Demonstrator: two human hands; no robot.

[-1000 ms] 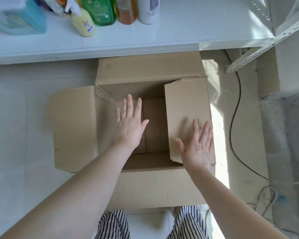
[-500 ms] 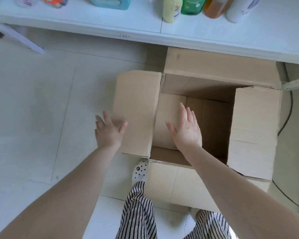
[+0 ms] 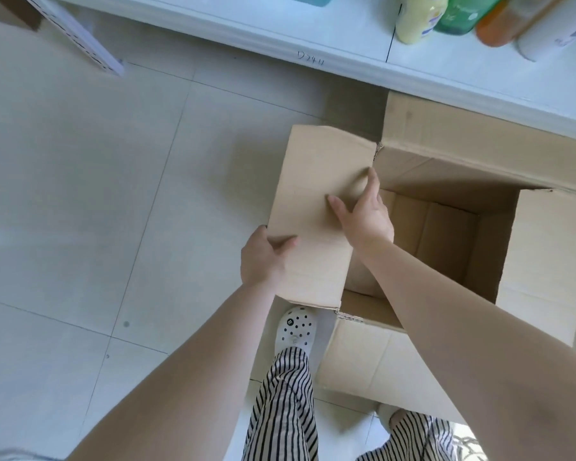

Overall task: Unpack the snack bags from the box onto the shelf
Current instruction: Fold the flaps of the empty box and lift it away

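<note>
The white shelf [image 3: 346,38] runs across the top of the view with a few bottles [image 3: 416,18] on its right part, and the open cardboard box [image 3: 396,357] stands on the tiled floor [image 3: 97,194] just in front of it, partly tucked under its edge. The box's long side seems to run left to right, its mouth facing up. No snack bags show; the inside that can be seen is bare cardboard. The left flap [image 3: 313,211] lies folded outward, its long axis pointing away toward the shelf. The left hand [image 3: 263,257] grips the flap's outer edge, thumb on top and fingers curled beneath. The right hand [image 3: 366,214] presses its inner part with loosely bent fingers. The person seems to be handling the flaps; next comes checking the box for bags.
</note>
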